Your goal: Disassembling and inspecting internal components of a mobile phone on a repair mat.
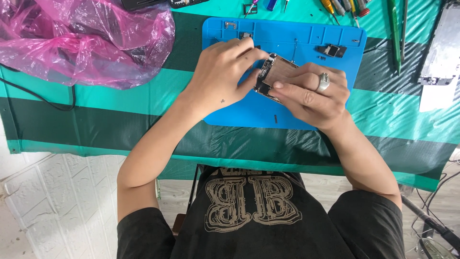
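Desk edge: your forearms cross the green striped cloth (120,122) toward the blue work mat (230,115).
Left hand (223,74): your fingers are pinched on the near-left end of the opened phone body (274,76), thumb against its edge.
Right hand (311,93): your fingers are clamped along its right side; a ring (324,82) shows on one.
Phone body: it sits just above the mat's middle, tilted, held between both hands.
Handling: light, stiff, probably fragile where circuitry is exposed; grip the metal rim, not the inner parts.
Mat, far side: small loose parts (331,50).
Beyond: screwdrivers (342,7), pink plastic bag (81,38).
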